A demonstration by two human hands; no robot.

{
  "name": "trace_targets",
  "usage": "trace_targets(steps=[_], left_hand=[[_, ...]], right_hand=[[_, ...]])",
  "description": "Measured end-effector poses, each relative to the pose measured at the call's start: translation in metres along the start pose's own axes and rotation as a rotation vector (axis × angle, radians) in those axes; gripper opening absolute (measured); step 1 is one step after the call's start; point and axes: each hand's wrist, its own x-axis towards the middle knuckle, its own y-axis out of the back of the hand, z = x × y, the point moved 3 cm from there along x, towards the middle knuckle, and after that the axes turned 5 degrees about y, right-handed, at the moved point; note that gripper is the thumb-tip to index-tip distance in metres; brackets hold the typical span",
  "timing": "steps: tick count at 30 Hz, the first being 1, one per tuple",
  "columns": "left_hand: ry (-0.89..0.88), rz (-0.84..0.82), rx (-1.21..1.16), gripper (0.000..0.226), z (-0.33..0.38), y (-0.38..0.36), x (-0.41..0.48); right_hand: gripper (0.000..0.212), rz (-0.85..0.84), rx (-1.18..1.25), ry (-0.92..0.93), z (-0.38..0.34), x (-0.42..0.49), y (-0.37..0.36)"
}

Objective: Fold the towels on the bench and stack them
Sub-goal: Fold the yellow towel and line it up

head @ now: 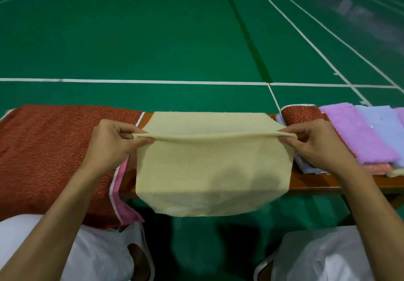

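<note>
A pale yellow towel (209, 171) lies across the wooden bench (314, 180), its near part hanging over the front edge. A raised fold runs across it from hand to hand. My left hand (113, 143) pinches the fold's left end. The right end is pinched by my right hand (314, 143). A large rust-red towel (54, 149) is spread over the bench on the left, with a pink towel (122, 193) showing under its right edge. At the right lies a pile of towels: a rust-red one (299, 114), a lilac one (354, 134) and a light blue one (380, 127).
Green court floor with white lines (153, 82) stretches beyond the bench. My knees in white cloth (98, 256) are at the bottom on both sides. A bare strip of bench shows between the yellow towel and the right pile.
</note>
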Motion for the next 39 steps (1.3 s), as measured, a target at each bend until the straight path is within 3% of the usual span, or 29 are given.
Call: trace_targets(steps=[5, 11, 15, 18, 21, 25, 29, 32, 35, 37, 39], left_hand=[[0.022, -0.055, -0.026, 0.019, 0.007, -0.001, 0.005], [0.185, -0.227, -0.271, 0.014, 0.017, -0.01, 0.021], [0.264, -0.226, -0.415, 0.013, 0.015, -0.024, 0.043], [0.281, -0.142, -0.462, 0.02, 0.016, -0.039, 0.065], [0.224, -0.12, -0.689, 0.01, 0.028, -0.048, 0.079], [-0.07, -0.112, -0.929, 0.013, 0.054, -0.035, 0.087], [-0.337, -0.262, -1.083, 0.014, 0.085, 0.004, 0.074], [-0.352, -0.297, -1.018, 0.016, 0.074, 0.015, 0.06], [-0.259, -0.192, -0.868, 0.015, 0.042, 0.002, 0.051], [-0.147, -0.071, -0.616, 0.027, 0.019, -0.002, 0.045], [-0.052, -0.094, -0.298, 0.022, 0.003, -0.005, 0.037]], right_hand=[[0.016, 0.141, -0.06, -0.028, -0.001, 0.005, 0.007], [0.019, 0.198, 0.638, -0.43, -0.008, 0.015, -0.015], [0.02, 0.222, 0.855, -0.516, -0.002, 0.044, -0.038], [0.016, 0.283, 0.932, -0.463, 0.005, 0.073, -0.048], [0.019, 0.358, 1.011, -0.416, 0.012, 0.096, -0.055], [0.019, 0.48, 1.09, -0.102, -0.008, 0.109, -0.025], [0.012, 0.518, 1.199, 0.215, -0.042, 0.095, 0.033], [0.013, 0.472, 1.197, 0.25, -0.047, 0.079, 0.041], [0.014, 0.445, 1.171, 0.109, -0.033, 0.064, 0.022], [0.018, 0.359, 1.032, -0.081, -0.021, 0.049, 0.004], [0.013, 0.146, 0.787, -0.24, -0.013, 0.031, -0.013]])
